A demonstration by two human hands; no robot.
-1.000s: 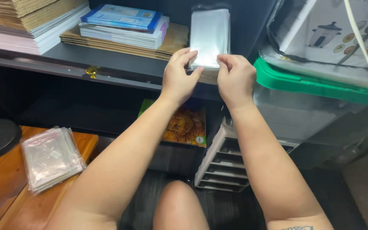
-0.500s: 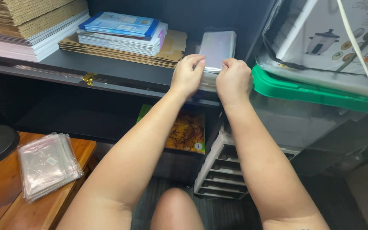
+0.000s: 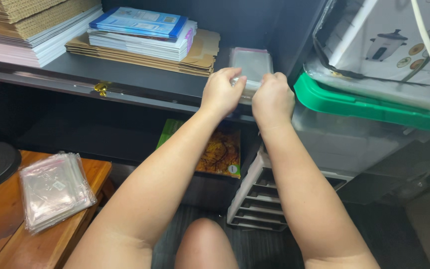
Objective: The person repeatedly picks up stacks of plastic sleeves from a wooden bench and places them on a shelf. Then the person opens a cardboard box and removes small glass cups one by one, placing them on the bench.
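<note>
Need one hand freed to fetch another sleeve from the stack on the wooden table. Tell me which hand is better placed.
Left. The left hand is on the same side as the stack of clear sleeves; the right hand would have to cross the body.

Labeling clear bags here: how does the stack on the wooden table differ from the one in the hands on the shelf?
The bag stack on the wooden table lies untouched and skewed, low at left; the bag stack on the shelf is gripped at its near edge by the left hand and right hand. The table stack looks squarer and fanned; the shelf stack is narrower and tidy. Both are clear plastic.
</note>
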